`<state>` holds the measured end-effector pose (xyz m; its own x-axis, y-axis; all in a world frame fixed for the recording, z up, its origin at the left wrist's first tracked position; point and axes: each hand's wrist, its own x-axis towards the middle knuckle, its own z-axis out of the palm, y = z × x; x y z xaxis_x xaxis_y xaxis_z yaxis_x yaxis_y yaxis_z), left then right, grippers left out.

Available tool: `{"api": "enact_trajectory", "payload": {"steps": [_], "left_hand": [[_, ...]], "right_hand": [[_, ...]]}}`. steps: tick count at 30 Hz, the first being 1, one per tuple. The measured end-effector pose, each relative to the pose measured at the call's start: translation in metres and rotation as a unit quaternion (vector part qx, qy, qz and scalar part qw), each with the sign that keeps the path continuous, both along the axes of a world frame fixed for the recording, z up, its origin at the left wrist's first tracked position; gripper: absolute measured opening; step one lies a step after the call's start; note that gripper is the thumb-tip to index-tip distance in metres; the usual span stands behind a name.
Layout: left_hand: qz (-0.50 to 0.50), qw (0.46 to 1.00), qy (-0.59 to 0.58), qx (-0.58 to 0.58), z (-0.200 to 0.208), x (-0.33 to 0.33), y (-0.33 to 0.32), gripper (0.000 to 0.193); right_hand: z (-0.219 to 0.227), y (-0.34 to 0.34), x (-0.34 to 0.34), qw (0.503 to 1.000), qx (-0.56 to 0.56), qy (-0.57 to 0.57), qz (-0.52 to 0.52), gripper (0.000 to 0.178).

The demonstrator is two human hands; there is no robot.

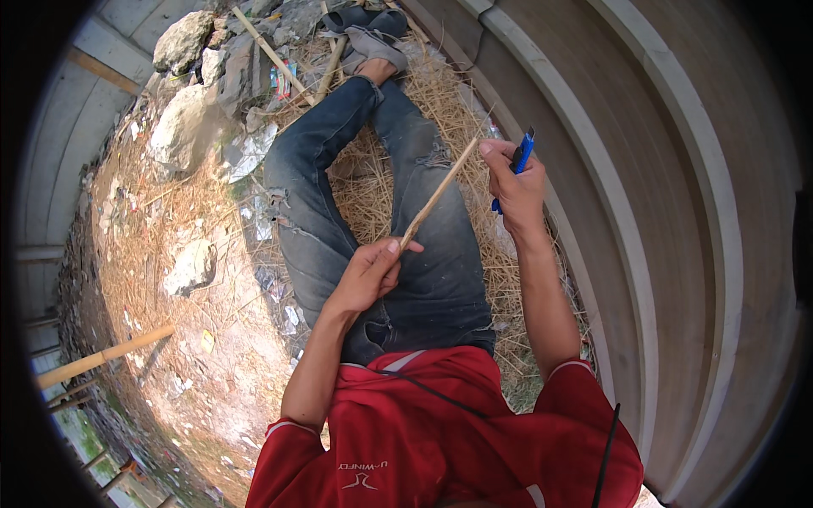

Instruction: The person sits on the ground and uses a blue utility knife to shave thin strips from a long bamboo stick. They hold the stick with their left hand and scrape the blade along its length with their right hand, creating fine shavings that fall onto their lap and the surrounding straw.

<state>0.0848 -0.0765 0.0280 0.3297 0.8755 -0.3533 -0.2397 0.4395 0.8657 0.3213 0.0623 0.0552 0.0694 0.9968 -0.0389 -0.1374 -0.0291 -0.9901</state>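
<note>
A thin bamboo strip (442, 188) slants across my lap, from lower left to upper right. My left hand (373, 269) grips its lower end between thumb and fingers, above my thighs. In my right hand (517, 186) is a blue utility knife (522, 154), its dark tip pointing up and away from me. The right thumb and forefinger lie at the far end of the strip; whether they pinch it is hard to make out. The knife's blade is apart from the strip. Dry shavings (440, 102) cover the ground around my legs.
Close on my right rises a brown corrugated metal wall (677, 212). Large rocks (182, 127) and another rock (191, 267) lie at the left. Bamboo poles (275, 59) rest near my feet, and another pole (106, 357) juts in from the left. Litter dots the ground.
</note>
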Motion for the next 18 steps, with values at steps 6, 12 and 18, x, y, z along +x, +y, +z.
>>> {"api": "enact_trajectory", "payload": {"steps": [6, 12, 18], "left_hand": [[0.001, 0.998, 0.049, 0.028, -0.005, 0.001, -0.001, 0.045], [0.030, 0.982, 0.160, 0.097, 0.002, 0.009, -0.001, 0.036], [0.078, 0.946, 0.268, 0.162, -0.003, 0.009, 0.001, 0.033]], "right_hand": [[-0.016, 0.005, 0.000, 0.998, 0.010, -0.056, -0.012, 0.022], [-0.009, 0.001, -0.003, 0.998, -0.017, -0.067, -0.006, 0.016], [-0.013, -0.007, 0.002, 0.982, 0.019, -0.173, 0.075, 0.017]]}}
